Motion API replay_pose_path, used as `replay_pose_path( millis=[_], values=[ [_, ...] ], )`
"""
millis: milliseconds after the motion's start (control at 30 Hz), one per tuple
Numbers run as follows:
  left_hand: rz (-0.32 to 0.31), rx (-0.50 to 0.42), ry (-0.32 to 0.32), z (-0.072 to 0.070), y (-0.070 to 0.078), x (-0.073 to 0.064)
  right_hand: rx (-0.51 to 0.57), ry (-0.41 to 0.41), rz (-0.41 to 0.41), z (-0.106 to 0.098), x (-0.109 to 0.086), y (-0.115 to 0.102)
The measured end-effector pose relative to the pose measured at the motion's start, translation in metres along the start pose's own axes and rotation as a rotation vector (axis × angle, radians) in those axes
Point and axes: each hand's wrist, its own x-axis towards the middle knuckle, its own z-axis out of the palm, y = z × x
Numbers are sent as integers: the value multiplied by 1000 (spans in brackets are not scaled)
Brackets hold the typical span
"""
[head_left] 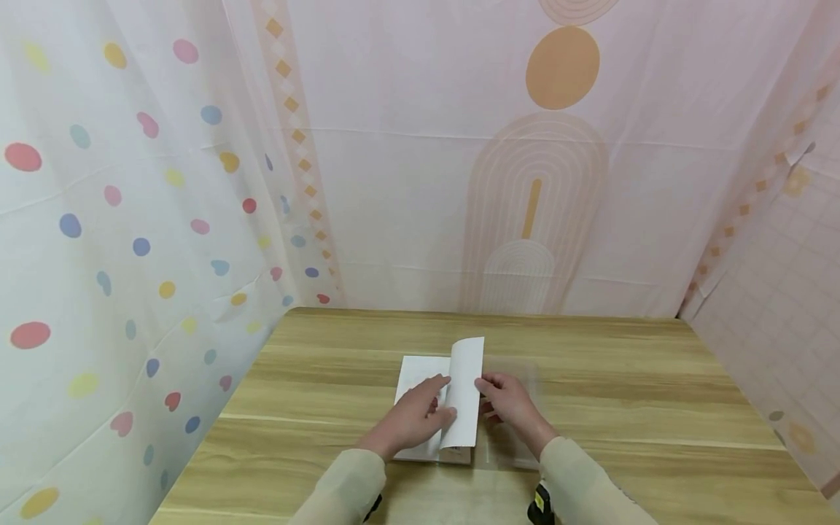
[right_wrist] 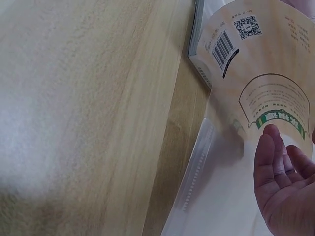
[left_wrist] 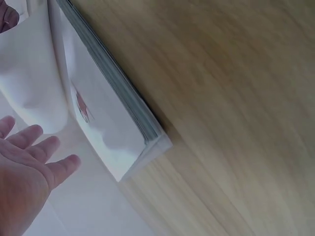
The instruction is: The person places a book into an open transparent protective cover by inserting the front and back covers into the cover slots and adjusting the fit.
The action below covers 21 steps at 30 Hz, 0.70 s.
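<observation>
A book (head_left: 420, 372) lies on the table with one cover (head_left: 464, 394) lifted upright and curved, its plain white inner side facing left. My right hand (head_left: 512, 401) pinches the free edge of that cover, fingers against its printed side, where the right wrist view shows a barcode (right_wrist: 223, 49) and a QR code (right_wrist: 247, 27). My left hand (head_left: 415, 417) is over the book, fingertips at the white side of the lifted cover; its fingers (left_wrist: 47, 147) are spread and extended. A clear plastic sleeve (right_wrist: 197, 167) lies under the book and extends right beneath my right hand.
The wood-grain table (head_left: 656, 408) extends around the book on every side. Patterned curtains hang behind it and at both sides, the left one (head_left: 131, 219) with coloured dots. A dark wrist strap (head_left: 541, 503) shows below my right sleeve.
</observation>
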Motion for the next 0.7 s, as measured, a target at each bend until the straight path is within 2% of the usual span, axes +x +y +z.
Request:
replay_pose_path(
  millis=[67, 267, 467, 700],
  values=[
    [-8, 42, -10, 0, 1, 1, -2, 5, 2, 0, 0, 1],
    [24, 154, -33, 1, 3, 6, -9, 28, 13, -1, 1, 2],
    [32, 183, -58, 1, 4, 10, -28, 38, 26, -2, 3, 3],
    [98, 271, -91, 3, 3, 13, -54, 58, 42, -4, 5, 6]
  ],
)
